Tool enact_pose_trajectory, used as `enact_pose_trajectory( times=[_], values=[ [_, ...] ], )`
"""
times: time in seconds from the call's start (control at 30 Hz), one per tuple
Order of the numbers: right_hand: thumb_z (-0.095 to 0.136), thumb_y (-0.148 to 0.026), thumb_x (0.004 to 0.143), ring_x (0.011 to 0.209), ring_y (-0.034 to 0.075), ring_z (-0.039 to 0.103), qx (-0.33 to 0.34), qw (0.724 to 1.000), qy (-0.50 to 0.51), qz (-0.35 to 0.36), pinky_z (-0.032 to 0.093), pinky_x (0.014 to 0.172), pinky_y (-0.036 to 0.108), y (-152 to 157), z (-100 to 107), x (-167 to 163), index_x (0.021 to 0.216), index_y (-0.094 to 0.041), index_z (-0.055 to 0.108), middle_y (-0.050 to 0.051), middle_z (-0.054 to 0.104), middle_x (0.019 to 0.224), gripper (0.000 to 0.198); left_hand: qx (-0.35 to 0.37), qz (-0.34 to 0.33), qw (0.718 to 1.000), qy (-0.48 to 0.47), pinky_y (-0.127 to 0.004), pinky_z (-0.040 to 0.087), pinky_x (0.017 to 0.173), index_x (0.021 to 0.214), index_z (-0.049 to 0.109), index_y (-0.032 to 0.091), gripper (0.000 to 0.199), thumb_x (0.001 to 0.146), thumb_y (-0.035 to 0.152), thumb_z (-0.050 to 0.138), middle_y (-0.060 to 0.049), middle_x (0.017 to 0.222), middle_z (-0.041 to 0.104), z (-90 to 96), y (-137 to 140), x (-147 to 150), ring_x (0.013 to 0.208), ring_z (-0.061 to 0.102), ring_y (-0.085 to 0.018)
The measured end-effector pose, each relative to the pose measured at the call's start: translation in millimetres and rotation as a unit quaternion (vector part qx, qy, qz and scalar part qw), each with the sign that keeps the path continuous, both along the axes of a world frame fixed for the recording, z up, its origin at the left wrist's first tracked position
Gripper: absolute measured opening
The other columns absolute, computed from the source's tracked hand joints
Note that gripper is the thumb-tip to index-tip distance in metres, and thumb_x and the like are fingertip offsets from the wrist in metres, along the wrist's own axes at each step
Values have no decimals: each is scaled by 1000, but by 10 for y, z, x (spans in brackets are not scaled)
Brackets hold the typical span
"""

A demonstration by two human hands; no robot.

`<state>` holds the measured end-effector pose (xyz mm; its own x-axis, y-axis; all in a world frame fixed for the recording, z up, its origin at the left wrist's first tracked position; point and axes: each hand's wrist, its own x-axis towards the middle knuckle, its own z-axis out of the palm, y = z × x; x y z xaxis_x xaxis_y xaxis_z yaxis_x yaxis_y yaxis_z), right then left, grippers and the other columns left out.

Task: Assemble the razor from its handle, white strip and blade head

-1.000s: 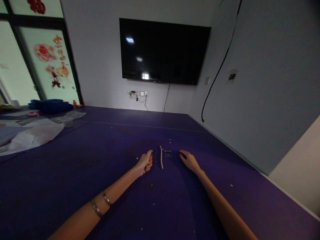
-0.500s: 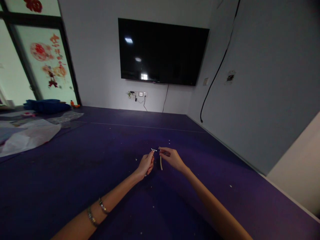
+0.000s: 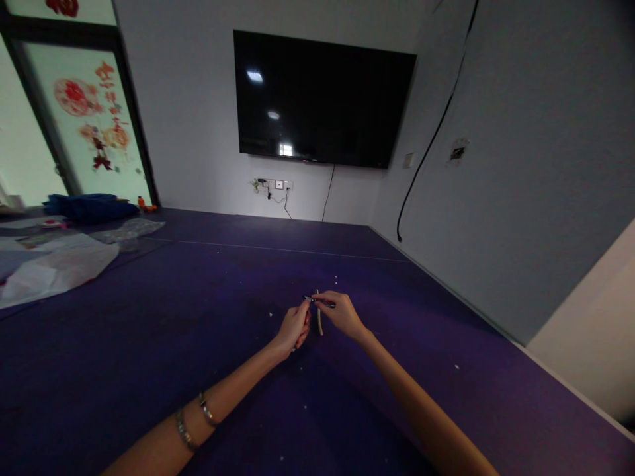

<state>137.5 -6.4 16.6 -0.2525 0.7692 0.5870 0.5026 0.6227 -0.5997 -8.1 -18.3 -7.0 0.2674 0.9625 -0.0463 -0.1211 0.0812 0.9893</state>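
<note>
My left hand [image 3: 294, 327] is closed around a slim tool whose shiny metal head [image 3: 308, 299] shows above the thumb. Its other end pokes out a little below the fist. Close on the right, my right hand [image 3: 341, 312] is pinched, with its fingertips at the metal head. A small thin dark piece [image 3: 331, 305] shows between its fingers; its kind is too small to tell. A narrow cream strip [image 3: 320, 324] runs up behind the right fingertips. Whether the fingers touch this strip I cannot tell.
Small white scraps [image 3: 457, 366] dot the dark purple surface [image 3: 198, 297]. Clear plastic and white sheets [image 3: 64, 264] lie at left, near a blue bundle [image 3: 89, 207]. A black cable [image 3: 426, 149] hangs by the right wall, and a television [image 3: 325, 99] is on the far wall.
My two hands have come closer together. The right fingertips have moved left to the metal head in my left hand. The cream strip has hardly moved.
</note>
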Motion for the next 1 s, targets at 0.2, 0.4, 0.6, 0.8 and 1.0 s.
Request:
enact_pose_trajectory(
  times=[0.2,0.4,0.6,0.8,1.0],
  values=[
    [56,-15,78,74,15,61,17,1000,4,1,46,67,26,23,-25,-6,94,-21,70,5,69,83,22,-3,5,1000,-13,-17,15,23,54,34,22,46,79,60,36,11,29,24,-41,20,13,19,24,-6],
    [56,-12,79,75,17,61,64,998,-8,-13,47,70,28,48,-56,-42,92,-21,71,6,69,81,22,0,6,1000,-24,-17,15,22,52,33,22,49,75,65,38,11,29,24,-79,45,17,18,25,-6],
    [54,-13,81,77,17,60,114,993,-17,-18,49,71,30,31,-69,-46,95,-22,71,7,67,82,24,8,4,1000,-25,-17,16,21,52,34,21,49,76,64,38,11,30,24,-61,18,19,18,25,-6],
    [53,-15,82,79,18,60,121,992,6,-26,48,73,30,-25,-21,-68,95,-22,71,8,67,82,23,29,12,999,-10,-16,15,22,52,34,21,48,78,62,38,11,30,24,25,-27,5,19,24,-5],
    [51,-19,84,79,18,59,110,993,18,-27,48,72,31,-65,30,-85,95,-23,71,7,67,81,23,37,-4,999,-37,-17,15,23,54,35,21,48,77,63,39,11,31,23,57,-57,6,19,24,-5]
  ],
)
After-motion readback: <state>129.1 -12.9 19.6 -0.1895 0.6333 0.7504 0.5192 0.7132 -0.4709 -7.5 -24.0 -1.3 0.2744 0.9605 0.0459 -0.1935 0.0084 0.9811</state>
